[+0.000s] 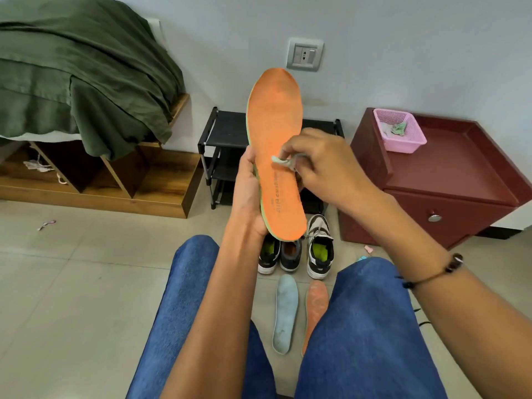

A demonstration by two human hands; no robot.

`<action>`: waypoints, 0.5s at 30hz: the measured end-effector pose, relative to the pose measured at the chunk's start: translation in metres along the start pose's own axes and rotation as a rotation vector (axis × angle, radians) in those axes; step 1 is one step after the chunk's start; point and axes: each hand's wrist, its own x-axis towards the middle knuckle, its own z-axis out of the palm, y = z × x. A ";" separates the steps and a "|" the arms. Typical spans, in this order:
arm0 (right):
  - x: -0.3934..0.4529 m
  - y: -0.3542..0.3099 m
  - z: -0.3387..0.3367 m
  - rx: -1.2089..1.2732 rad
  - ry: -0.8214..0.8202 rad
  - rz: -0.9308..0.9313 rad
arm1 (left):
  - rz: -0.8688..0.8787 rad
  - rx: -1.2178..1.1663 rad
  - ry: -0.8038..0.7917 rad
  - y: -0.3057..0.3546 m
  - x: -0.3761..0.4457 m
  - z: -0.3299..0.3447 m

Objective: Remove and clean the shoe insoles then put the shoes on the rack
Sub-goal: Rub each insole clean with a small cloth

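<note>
I hold an orange insole (275, 122) upright in front of me; my left hand (250, 194) grips its lower left edge. My right hand (322, 165) pinches a small pale cloth (280, 161) against the insole's middle. On the floor between my knees lie a light blue insole (285, 312) and a second orange insole (315, 303). Three sneakers stand beyond them: a black-and-white one (269, 256), a dark one (290, 254) and a white-and-black one (319, 249). The black shoe rack (223, 133) stands against the wall behind the raised insole.
A dark red cabinet (449, 180) at the right carries a pink basket (400, 131) with a cloth inside. At the left a wooden bed frame (161, 194) holds a green blanket (80, 76). Small scraps (46, 224) lie on the tile floor.
</note>
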 end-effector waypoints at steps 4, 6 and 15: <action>-0.010 -0.009 0.028 -0.112 -0.004 -0.056 | 0.037 -0.067 0.013 0.003 0.004 -0.007; -0.027 -0.015 0.038 -0.086 -0.025 -0.026 | 0.033 -0.058 0.052 0.001 0.006 -0.015; -0.080 -0.030 0.049 0.359 -0.003 0.276 | 0.146 -0.247 0.113 0.001 0.010 -0.021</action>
